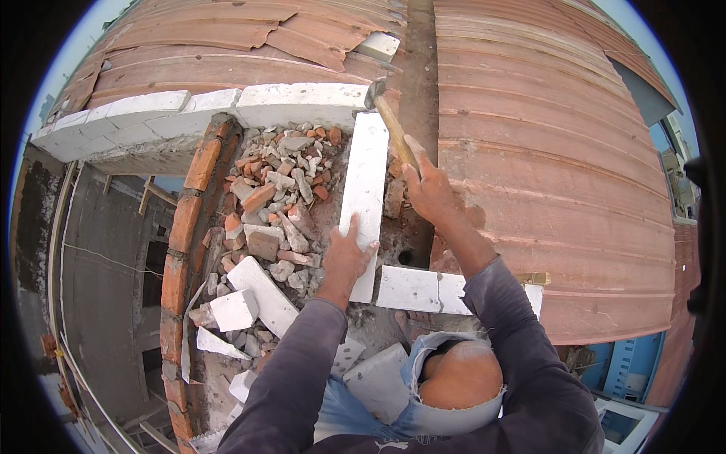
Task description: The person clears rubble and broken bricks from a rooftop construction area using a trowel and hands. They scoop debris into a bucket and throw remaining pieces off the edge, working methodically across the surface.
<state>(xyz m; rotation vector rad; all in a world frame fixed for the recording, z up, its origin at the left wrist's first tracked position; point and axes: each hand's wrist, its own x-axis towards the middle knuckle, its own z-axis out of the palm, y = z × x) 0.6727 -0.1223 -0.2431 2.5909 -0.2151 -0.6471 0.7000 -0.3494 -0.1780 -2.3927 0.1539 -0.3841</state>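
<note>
My right hand is closed around the wooden handle of a hammer. The hammer's dark metal head is at the far end of a long white block, by the corner where it meets the white block wall; I cannot tell if it touches. My left hand rests on the near part of that block, one finger stretched along its top and the thumb spread toward its right edge. Its other fingers are partly hidden. Close to the block's near end lies another white block with a crack across it.
Rubble of broken brick and concrete fills the left side, with white block offcuts nearer me. A curved red brick edge borders a drop to a lower level. Corrugated reddish roofing spreads on the right. My bent knee is close below.
</note>
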